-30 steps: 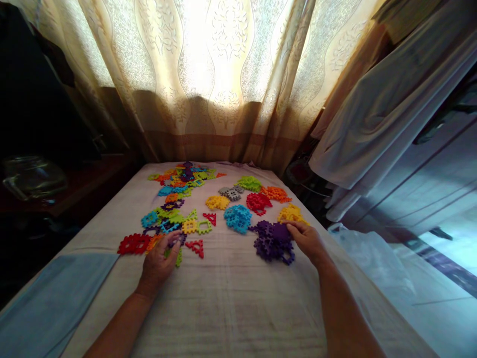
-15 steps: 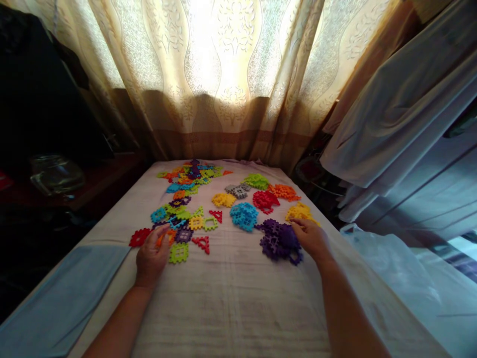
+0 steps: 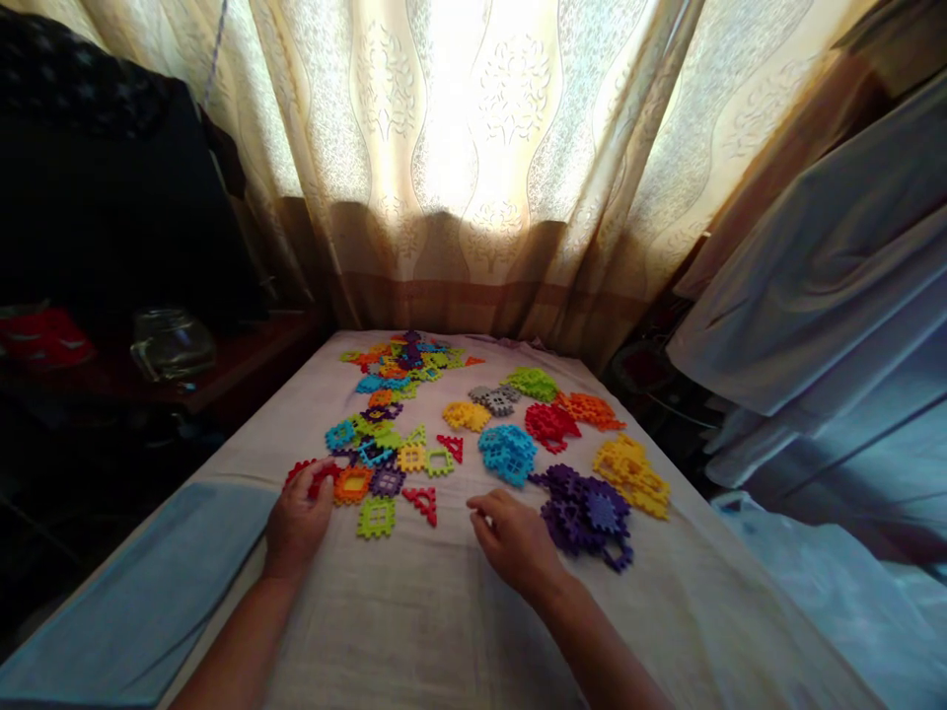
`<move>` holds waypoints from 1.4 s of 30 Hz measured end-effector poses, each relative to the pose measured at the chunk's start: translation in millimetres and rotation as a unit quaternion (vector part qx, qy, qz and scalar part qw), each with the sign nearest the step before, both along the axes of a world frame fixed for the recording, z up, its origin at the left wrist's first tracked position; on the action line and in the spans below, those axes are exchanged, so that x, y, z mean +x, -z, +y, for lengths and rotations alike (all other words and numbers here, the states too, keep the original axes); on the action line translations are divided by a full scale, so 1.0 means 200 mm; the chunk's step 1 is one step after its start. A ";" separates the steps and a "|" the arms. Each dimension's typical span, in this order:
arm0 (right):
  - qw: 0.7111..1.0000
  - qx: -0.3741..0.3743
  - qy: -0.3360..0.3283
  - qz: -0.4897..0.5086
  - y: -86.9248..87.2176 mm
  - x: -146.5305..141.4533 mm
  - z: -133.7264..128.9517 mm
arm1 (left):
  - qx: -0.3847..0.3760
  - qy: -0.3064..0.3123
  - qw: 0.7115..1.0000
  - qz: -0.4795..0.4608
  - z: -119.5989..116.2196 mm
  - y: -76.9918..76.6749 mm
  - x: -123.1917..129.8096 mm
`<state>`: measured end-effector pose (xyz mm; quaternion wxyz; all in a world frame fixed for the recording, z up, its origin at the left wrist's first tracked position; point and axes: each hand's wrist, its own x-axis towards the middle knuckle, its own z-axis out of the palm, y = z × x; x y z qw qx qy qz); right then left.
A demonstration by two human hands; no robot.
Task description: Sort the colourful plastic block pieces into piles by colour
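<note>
My left hand (image 3: 298, 523) is closed on a red toothed plastic tile (image 3: 326, 479) at the left of the loose pieces. Touching that spot on the right lie an orange square frame tile (image 3: 353, 484) and a purple window tile (image 3: 388, 480). A green window tile (image 3: 377, 517) and a red triangle (image 3: 423, 503) lie nearer to me. Over the bare sheet, my right hand (image 3: 514, 540) has its fingers curled together, and nothing shows in them. To its right is a heap of purple tiles (image 3: 584, 513); a blue heap (image 3: 507, 454) lies beyond it.
Yellow (image 3: 632, 473), red (image 3: 551, 424), orange (image 3: 592, 410), green (image 3: 531, 382) and grey (image 3: 497, 398) heaps lie at the right. A mixed pile (image 3: 410, 360) sits at the far end. A light blue cloth (image 3: 148, 592) covers the left edge. A glass jug (image 3: 174, 345) stands beyond it.
My right hand has moved left from the purple heap to the middle of the sheet. My left hand has gone from the orange tile to the red one. The view has shifted slightly.
</note>
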<state>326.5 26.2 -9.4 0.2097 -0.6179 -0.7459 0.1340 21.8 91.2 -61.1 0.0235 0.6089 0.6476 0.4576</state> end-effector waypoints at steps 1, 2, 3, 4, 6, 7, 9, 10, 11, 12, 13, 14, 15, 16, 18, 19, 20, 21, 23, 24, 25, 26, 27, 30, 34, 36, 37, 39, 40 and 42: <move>1.000 -0.011 -0.009 -0.010 0.00 -0.05 0.01 | -0.010 -0.006 1.000 -0.012 0.00 0.01 0.00; 1.000 -0.020 -0.014 -0.020 0.00 -0.10 0.03 | -0.019 -0.010 1.000 -0.022 0.01 0.01 0.00; 0.999 -0.026 -0.015 -0.030 0.00 -0.14 0.05 | -0.026 -0.014 0.999 -0.031 0.01 0.01 0.00; 0.999 -0.032 -0.011 -0.040 -0.01 -0.18 0.07 | -0.031 -0.017 0.999 -0.038 0.01 0.02 0.00; 0.996 -0.051 -0.001 -0.067 -0.01 -0.25 0.13 | -0.033 -0.020 0.998 -0.047 0.02 0.02 0.00; 0.995 -0.061 0.002 -0.083 -0.01 -0.27 0.15 | -0.030 -0.019 0.998 -0.048 0.02 0.02 0.00; 0.991 -0.073 -0.007 -0.113 0.00 -0.30 0.19 | -0.023 -0.016 0.998 -0.048 0.02 0.02 0.00; 0.989 -0.075 -0.015 -0.123 0.00 -0.31 0.20 | -0.018 -0.013 0.999 -0.047 0.01 0.02 0.00; 0.989 -0.075 -0.020 -0.129 0.01 -0.32 0.21 | -0.015 -0.011 0.999 -0.046 0.01 0.02 0.00; 0.988 -0.072 -0.023 -0.131 0.01 -0.32 0.21 | -0.012 -0.010 0.999 -0.043 0.01 0.02 0.00; 0.989 -0.069 -0.023 -0.131 0.02 -0.32 0.21 | -0.010 -0.010 0.999 -0.041 0.01 0.01 0.00; 0.989 -0.066 -0.022 -0.129 0.03 -0.32 0.21 | -0.008 -0.010 0.999 -0.039 0.01 0.01 0.00; 0.989 -0.065 -0.022 -0.128 0.03 -0.31 0.20 | -0.007 -0.009 0.999 -0.038 0.01 0.01 0.00; 0.990 -0.065 -0.022 -0.125 0.03 -0.30 0.20 | -0.007 -0.009 0.999 -0.038 0.02 0.01 0.00; 0.991 -0.064 -0.019 -0.112 0.02 -0.26 0.20 | -0.005 -0.006 0.999 -0.039 0.02 0.02 0.01; 0.993 -0.058 -0.015 -0.100 0.01 -0.23 0.20 | -0.005 -0.007 0.999 -0.040 0.02 0.02 0.01; 0.995 -0.048 -0.005 -0.084 -0.02 -0.19 0.21 | -0.004 -0.007 0.999 -0.041 0.02 0.02 0.00; 0.997 -0.035 0.010 -0.066 -0.05 -0.14 0.23 | -0.003 -0.007 0.999 -0.042 0.02 0.02 0.00; 0.997 -0.011 0.058 -0.040 -0.12 0.00 0.28 | 0.001 -0.004 0.999 -0.045 0.03 0.03 0.00; 0.995 -0.007 0.093 -0.041 -0.16 0.09 0.31 | 0.000 -0.002 0.999 -0.046 0.03 0.03 -0.01; 0.990 -0.005 0.133 -0.053 -0.19 0.18 0.34 | -0.002 -0.002 0.999 -0.046 0.03 0.03 -0.01; 0.983 -0.006 0.170 -0.074 -0.22 0.27 0.37 | -0.007 -0.003 0.999 -0.045 0.04 0.03 -0.01; 0.974 -0.014 0.202 -0.104 -0.23 0.37 0.41 | -0.011 -0.006 0.999 -0.043 0.04 0.03 -0.01; 0.947 -0.043 0.266 -0.172 -0.24 0.61 0.49 | -0.022 -0.012 0.999 -0.036 0.03 0.03 -0.01; 0.928 -0.085 0.297 -0.206 -0.19 0.77 0.56 | -0.033 -0.019 0.999 -0.028 0.03 0.02 -0.01; 0.925 -0.098 0.300 -0.214 -0.16 0.80 0.59 | -0.026 -0.017 0.999 -0.017 0.03 0.03 -0.02; 0.924 -0.101 0.300 -0.216 -0.15 0.81 0.60 | -0.020 -0.017 1.000 -0.009 0.04 0.03 -0.02; 0.922 -0.100 0.302 -0.219 -0.12 0.82 0.61 | -0.008 -0.020 1.000 0.007 0.04 0.03 -0.02; 0.922 -0.098 0.302 -0.220 -0.11 0.83 0.62 | -0.004 -0.022 1.000 0.013 0.04 0.04 -0.02; 0.923 -0.096 0.299 -0.221 -0.08 0.84 0.63 | 0.002 -0.022 1.000 0.019 0.04 0.05 -0.02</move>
